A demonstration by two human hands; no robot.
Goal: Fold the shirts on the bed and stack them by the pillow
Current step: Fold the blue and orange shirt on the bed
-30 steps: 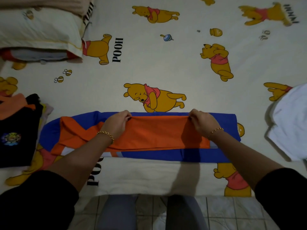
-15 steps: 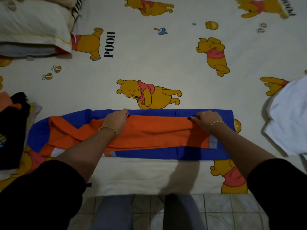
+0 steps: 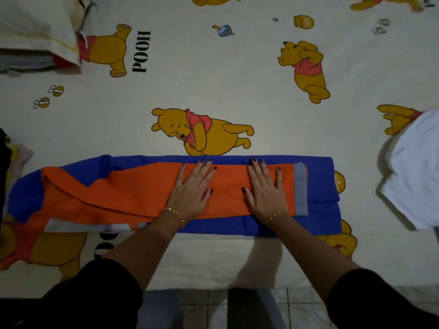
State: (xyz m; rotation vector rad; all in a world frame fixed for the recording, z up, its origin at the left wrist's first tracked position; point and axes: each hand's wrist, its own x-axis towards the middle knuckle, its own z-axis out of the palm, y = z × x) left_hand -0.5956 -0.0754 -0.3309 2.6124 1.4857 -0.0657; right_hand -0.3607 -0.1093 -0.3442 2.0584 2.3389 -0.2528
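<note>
A blue and orange shirt (image 3: 133, 188) lies folded into a long band across the near part of the bed. My left hand (image 3: 193, 188) presses flat on its orange panel with straight, spread fingers. Just to its right, my right hand (image 3: 264, 188) presses flat on the same panel, fingers straight. A white shirt (image 3: 418, 172) lies unfolded at the right edge. A pillow (image 3: 35, 27) sits at the top left, with folded clothes (image 3: 28, 62) showing under its edge.
The bedsheet (image 3: 213, 79) is cream with yellow bear prints. A dark pile of clothes (image 3: 7, 162) sits at the left edge. The bed's near edge and a tiled floor (image 3: 204, 309) lie below my arms.
Both hands let go of the orange panel's far edge, moved towards each other, and now lie flat on the panel. The camera has dipped closer to the bed.
</note>
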